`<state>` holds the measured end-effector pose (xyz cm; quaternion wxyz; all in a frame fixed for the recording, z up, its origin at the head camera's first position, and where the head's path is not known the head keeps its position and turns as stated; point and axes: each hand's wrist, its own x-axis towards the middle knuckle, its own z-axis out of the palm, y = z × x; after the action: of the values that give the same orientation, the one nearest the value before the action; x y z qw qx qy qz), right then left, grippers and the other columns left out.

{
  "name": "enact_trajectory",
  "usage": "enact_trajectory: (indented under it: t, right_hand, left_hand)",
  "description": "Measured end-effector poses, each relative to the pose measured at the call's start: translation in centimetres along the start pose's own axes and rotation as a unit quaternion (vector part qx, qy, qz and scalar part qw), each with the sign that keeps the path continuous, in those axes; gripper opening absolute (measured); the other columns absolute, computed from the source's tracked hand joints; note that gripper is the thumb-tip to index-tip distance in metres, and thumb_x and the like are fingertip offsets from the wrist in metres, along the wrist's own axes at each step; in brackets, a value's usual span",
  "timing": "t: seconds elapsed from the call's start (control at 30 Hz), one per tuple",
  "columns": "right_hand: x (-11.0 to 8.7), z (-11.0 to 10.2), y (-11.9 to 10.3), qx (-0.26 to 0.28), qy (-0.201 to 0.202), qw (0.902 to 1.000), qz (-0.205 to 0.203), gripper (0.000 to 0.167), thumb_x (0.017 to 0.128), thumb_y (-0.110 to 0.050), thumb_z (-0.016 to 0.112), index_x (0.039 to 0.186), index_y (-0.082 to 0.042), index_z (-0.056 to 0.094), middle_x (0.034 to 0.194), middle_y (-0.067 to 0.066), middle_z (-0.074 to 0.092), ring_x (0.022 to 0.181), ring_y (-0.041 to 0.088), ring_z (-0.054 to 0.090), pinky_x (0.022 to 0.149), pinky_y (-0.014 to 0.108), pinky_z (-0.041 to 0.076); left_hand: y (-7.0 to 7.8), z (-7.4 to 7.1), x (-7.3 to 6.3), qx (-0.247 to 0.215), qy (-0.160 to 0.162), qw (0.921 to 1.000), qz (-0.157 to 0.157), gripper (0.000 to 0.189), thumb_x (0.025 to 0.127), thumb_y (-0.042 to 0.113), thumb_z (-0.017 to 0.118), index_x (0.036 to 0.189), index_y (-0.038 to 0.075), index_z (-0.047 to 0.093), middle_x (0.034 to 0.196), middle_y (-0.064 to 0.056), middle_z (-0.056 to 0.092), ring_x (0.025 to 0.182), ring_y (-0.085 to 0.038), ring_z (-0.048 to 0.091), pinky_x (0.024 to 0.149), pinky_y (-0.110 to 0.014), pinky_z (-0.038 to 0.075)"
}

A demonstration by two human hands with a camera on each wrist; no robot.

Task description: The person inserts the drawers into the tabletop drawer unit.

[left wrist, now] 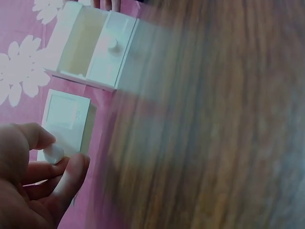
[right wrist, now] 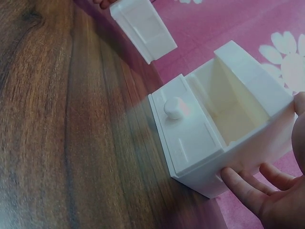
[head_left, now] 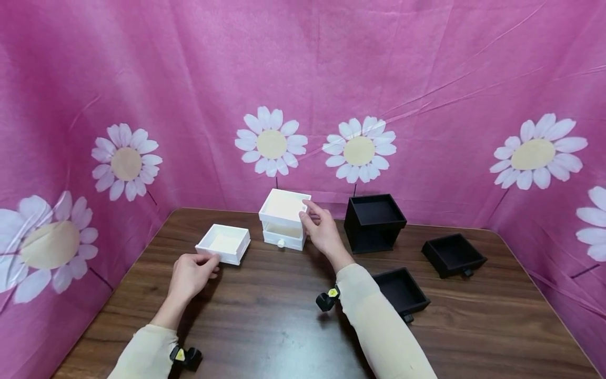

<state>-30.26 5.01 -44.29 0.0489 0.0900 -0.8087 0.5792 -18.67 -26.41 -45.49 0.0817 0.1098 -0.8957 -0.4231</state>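
At the left of the table, in the head view, my left hand (head_left: pixel 189 276) holds a small white drawer (head_left: pixel 222 243) by its front. The left wrist view shows thumb and fingers pinching its round white knob (left wrist: pixel 54 153). A white drawer cabinet (head_left: pixel 285 204) stands to the right; its upper slot is vacant and a lower drawer (right wrist: pixel 188 129) with a round knob sits inside. My right hand (head_left: pixel 324 231) touches the cabinet's right side and top corner, its fingers extended along the wall in the right wrist view.
A black cabinet frame (head_left: pixel 375 223) stands right of the white one. Two black drawers lie out on the wooden table (head_left: pixel 284 337): one drawer (head_left: pixel 453 252) at the right, another drawer (head_left: pixel 402 292) partly behind my right sleeve. A pink flowered cloth (head_left: pixel 203 95) hangs behind the table.
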Motion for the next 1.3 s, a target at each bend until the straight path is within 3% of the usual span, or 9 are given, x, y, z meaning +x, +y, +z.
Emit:
enact_trajectory:
  t: [0.27, 0.6, 1.07, 1.3]
  right_hand:
    - [0.0, 0.1, 0.0, 0.010, 0.001, 0.9999, 0.001, 0.045, 0.109, -0.021, 0.065, 0.153, -0.013, 0.062, 0.133, 0.024, 0.057, 0.111, 0.038, 0.070, 0.080, 0.036, 0.066]
    - [-0.1, 0.0, -0.1, 0.014, -0.005, 0.9998, 0.009, 0.047, 0.109, -0.023, 0.065, 0.155, -0.015, 0.060, 0.136, 0.026, 0.056, 0.117, 0.040, 0.069, 0.084, 0.039, 0.066]
    - [0.0, 0.0, -0.1, 0.010, -0.004, 0.9999, 0.008, 0.047, 0.109, -0.022, 0.064, 0.155, -0.014, 0.059, 0.137, 0.028, 0.054, 0.113, 0.037, 0.070, 0.083, 0.037, 0.065]
    - [0.0, 0.0, 0.0, 0.011, -0.001, 0.9999, 0.003, 0.047, 0.109, -0.023, 0.065, 0.155, -0.015, 0.060, 0.136, 0.028, 0.055, 0.112, 0.037, 0.070, 0.082, 0.036, 0.065]
  left_hand:
    - [0.6, 0.5, -0.8, -0.039, -0.004, 0.9992, 0.000, 0.025, 0.101, 0.018, 0.072, 0.103, -0.005, 0.083, 0.079, -0.015, 0.081, 0.060, -0.003, 0.074, 0.058, -0.017, 0.052]
    - [1.8, 1.4, -1.7, -0.033, 0.002, 0.9990, 0.030, 0.023, 0.100, 0.019, 0.074, 0.095, -0.002, 0.083, 0.077, -0.015, 0.081, 0.062, -0.014, 0.078, 0.058, -0.019, 0.049]
    - [2.7, 2.7, -2.2, -0.070, -0.004, 0.9971, 0.028, 0.022, 0.100, 0.017, 0.074, 0.097, -0.003, 0.083, 0.077, -0.015, 0.081, 0.062, -0.010, 0.077, 0.059, -0.017, 0.052]
    - [3.3, 3.4, -2.4, -0.066, -0.006, 0.9971, 0.037, 0.021, 0.099, 0.018, 0.076, 0.095, -0.002, 0.083, 0.076, -0.013, 0.081, 0.062, -0.011, 0.077, 0.056, -0.020, 0.050]
